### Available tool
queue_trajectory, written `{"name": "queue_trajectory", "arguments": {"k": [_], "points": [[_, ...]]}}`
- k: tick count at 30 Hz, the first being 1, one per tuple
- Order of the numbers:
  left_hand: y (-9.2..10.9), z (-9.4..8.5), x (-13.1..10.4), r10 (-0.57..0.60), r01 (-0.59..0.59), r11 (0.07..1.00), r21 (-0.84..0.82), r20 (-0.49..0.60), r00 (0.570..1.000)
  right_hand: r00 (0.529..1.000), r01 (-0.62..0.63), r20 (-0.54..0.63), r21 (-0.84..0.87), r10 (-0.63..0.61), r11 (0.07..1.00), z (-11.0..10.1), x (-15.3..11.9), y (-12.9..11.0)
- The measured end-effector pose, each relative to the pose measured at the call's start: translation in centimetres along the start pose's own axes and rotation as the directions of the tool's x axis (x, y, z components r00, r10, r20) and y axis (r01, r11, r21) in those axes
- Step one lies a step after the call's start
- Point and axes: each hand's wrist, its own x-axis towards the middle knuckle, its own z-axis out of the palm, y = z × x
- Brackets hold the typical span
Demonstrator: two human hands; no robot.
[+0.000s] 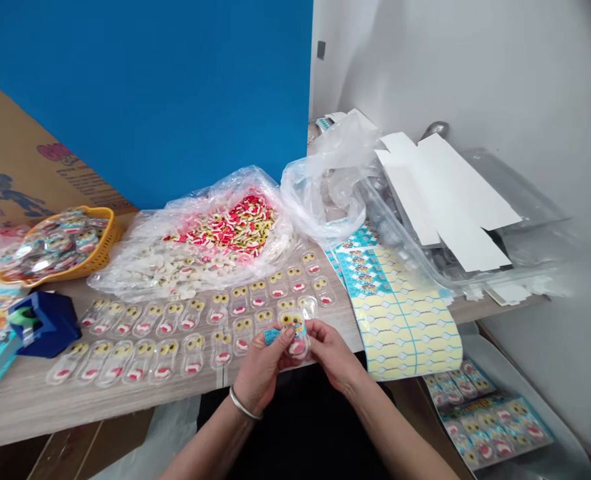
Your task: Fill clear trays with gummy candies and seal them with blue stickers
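Near the table's front edge, my left hand [263, 367] and my right hand [333, 353] grip a small clear plastic pack [299, 345] from both sides. Red-and-white and yellow pieces show inside it. A blue printed label [271, 335] sticks out by my left fingers. Rows of similar clear packs [163, 360] lie on the table to the left and beyond my hands. Behind them, an open plastic bag [225, 233] holds many loose red, white and yellow pieces. Right of my hands lies a yellow and blue sticker sheet [405, 313].
A yellow basket [106, 237] of wrapped packs and a blue tape dispenser [50, 327] stand at the left. At the right, white card pieces [445, 187] rest over a clear plastic bin [400, 250]. Filled trays [500, 427] sit below the table at lower right.
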Motion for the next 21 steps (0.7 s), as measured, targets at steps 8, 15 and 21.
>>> {"name": "queue_trajectory", "arguments": {"k": [8, 15, 21], "points": [[-0.4, 0.4, 0.3, 0.112, -0.097, 0.965, 0.244, -0.047, 0.993, 0.962, 0.229, -0.077, -0.307, -0.264, 0.924, 0.0, -0.9, -1.3], [1.1, -0.3, -0.5, 0.146, -0.147, 0.981, 0.126, 0.016, 0.989, 0.972, 0.186, -0.115, -0.174, -0.207, 0.967, 0.0, -1.4, -1.8], [1.0, 0.1, -0.4, -0.010, 0.020, 0.998, -0.060, 0.164, 0.986, 0.994, 0.102, -0.037, 0.030, -0.101, 0.994, 1.3, -2.0, -1.9]]}}
